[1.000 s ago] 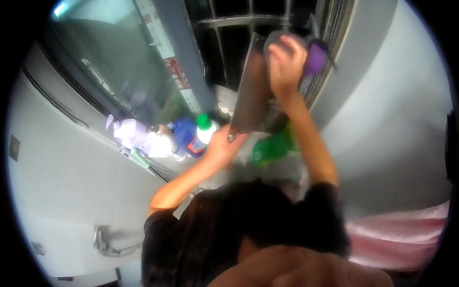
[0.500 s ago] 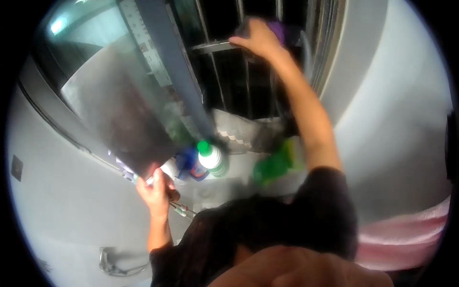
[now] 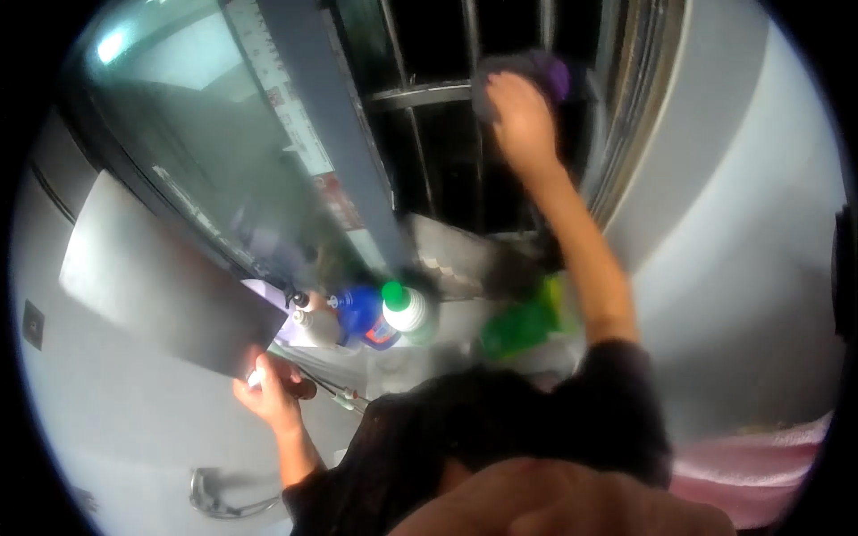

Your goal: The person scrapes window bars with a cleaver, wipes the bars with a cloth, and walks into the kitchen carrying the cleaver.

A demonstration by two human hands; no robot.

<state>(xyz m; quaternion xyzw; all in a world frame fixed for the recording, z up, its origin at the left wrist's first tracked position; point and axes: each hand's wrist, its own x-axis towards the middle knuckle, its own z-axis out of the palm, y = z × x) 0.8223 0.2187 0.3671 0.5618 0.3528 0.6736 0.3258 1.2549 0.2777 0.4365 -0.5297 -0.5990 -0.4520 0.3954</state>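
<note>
Far L of frame, mid-height: a switch (image 3: pixel 33 323) on the wall (image 3: pixel 89 411). Upper L: glass (image 3: pixel 214 116) w/ a bright reflection near its top corner. In front of the lower glass and wall, a grey panel (image 3: pixel 165 277) slants from mid-L down to the L hand (image 3: pixel 270 393); that grip is clenched on the panel's lower R corner. Below, lower L: a metal fitting (image 3: pixel 214 500) on the wall. Just R of the L hand, a brown rounded bit (image 3: pixel 307 389), too blurry to ID, then a thin rod (image 3: pixel 344 400) w/ pale green parts.

Centre-L, bottles in a row on the ledge (image 3: pixel 460 326): pale pump btl (image 3: pixel 315 327), blue btl (image 3: pixel 359 313), white btl (image 3: pixel 407 311) w/ green cap, all upright. R of them, near centre, a grey scallop-edged piece (image 3: pixel 447 259), then a green pack (image 3: pixel 518 330), blurred.

Upper centre: metal bars (image 3: pixel 429 94) against dark. Upper R of centre, the R hand (image 3: pixel 523 116) is in front of the bars; its grip holds a dark pad (image 3: pixel 490 76) w/ purple at its R end, fingers over it. Lower R: pink towel (image 3: pixel 751 464).
</note>
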